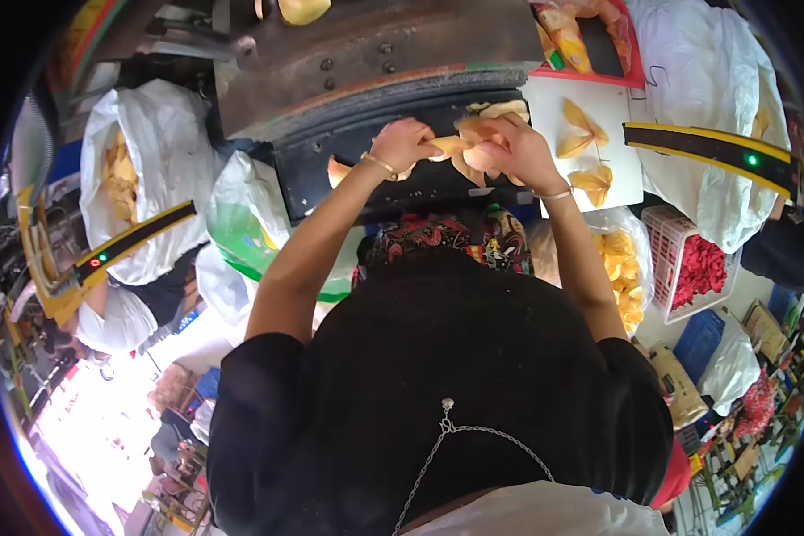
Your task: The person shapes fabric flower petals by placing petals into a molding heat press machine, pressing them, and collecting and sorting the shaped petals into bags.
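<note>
My left hand (pixel 403 145) is above the dark work surface (pixel 313 165), its fingers closed on the left end of a pale orange petal-like piece (pixel 447 148). At the right side of that piece, my right hand (pixel 509 154) has its fingers bent around more pale petal pieces, partly blurred. Another petal piece (pixel 338 171) lies on the dark surface left of my left hand. On the white board (pixel 621 116) to the right rest two orange petal clusters, one (pixel 582 129) above the other (pixel 592 184).
A metal machine (pixel 286 80) stands beyond the work surface. White bags (pixel 165 134) hold petals at left; a clear bag (pixel 618 268) of yellow petals and a basket (pixel 668 234) of red pieces sit at right. Yellow-edged bars (pixel 688 150) flank both sides.
</note>
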`<action>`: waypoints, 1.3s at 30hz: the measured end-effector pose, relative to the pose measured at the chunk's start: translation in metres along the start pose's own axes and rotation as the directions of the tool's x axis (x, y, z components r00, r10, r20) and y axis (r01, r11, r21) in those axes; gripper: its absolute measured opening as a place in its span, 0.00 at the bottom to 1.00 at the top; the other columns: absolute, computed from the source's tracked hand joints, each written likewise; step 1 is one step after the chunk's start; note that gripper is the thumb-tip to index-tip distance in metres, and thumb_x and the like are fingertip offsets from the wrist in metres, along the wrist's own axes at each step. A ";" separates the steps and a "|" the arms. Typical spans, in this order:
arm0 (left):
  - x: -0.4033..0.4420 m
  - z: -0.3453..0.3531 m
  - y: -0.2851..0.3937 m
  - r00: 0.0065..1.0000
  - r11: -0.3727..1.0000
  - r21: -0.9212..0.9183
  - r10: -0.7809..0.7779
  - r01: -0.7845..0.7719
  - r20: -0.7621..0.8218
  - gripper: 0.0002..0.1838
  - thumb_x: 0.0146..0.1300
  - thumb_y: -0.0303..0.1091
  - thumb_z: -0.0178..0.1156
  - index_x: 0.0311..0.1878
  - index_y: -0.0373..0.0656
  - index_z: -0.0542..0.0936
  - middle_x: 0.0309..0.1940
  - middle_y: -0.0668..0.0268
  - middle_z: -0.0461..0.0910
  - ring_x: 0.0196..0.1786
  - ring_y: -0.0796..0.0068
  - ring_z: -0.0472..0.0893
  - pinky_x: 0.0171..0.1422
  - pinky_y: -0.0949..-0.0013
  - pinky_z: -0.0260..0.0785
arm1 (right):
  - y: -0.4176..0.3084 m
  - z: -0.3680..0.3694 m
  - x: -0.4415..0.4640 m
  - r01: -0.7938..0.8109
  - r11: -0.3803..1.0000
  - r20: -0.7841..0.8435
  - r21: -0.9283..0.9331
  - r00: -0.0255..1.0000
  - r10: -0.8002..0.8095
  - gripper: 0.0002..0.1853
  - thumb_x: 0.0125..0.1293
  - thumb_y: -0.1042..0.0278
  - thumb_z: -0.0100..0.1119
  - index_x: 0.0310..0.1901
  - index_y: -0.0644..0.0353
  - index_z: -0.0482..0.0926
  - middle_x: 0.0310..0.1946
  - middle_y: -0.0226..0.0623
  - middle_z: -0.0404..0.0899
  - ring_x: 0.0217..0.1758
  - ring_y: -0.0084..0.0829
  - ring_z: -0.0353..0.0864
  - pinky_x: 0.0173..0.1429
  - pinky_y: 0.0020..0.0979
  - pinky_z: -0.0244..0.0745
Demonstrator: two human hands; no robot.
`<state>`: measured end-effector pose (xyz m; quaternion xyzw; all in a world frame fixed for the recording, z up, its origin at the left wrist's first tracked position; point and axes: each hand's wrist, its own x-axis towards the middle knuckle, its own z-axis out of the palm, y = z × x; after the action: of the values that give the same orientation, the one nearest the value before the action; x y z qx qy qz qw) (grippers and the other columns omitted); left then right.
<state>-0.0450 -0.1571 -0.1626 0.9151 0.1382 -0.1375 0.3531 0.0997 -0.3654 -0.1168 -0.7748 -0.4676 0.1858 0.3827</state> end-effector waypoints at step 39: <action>-0.005 -0.092 0.069 0.760 0.523 -0.821 -0.431 -0.230 -0.487 0.10 0.61 0.33 0.66 0.41 0.37 0.83 0.30 0.74 0.79 0.31 0.86 0.73 0.35 0.79 0.66 | -0.021 -0.049 0.164 0.158 0.978 -0.545 -0.139 0.812 -0.208 0.09 0.64 0.67 0.61 0.42 0.61 0.82 0.32 0.36 0.83 0.32 0.21 0.78 0.35 0.26 0.72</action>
<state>-0.0111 -0.1442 -0.0529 0.6022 0.3550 0.2465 0.6713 0.2006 -0.2383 -0.0580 -0.7625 -0.4160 -0.1059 0.4841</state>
